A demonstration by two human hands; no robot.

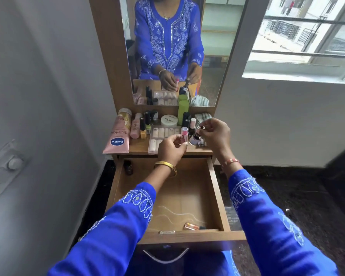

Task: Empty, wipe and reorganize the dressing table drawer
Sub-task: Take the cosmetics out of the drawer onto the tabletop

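Note:
The wooden drawer [215, 192] is pulled open below the dressing table top [139, 145]. Inside lie a copper-coloured lipstick [193, 226] near the front, a small dark bottle [127, 167] at the back left and a metal clip [166, 232]. Over the table top my left hand [172, 149] pinches a small pink lip balm tube [184, 133]. My right hand [215, 134] holds a small dark dropper bottle [195, 138] by its cap.
The top carries a pink Vaseline tube [119, 136], nail polish bottles [145, 124], a white jar [169, 120], a green bottle [183, 110] and packs of false nails [161, 136]. A mirror [173, 46] stands behind. A wall is on the left, a window on the right.

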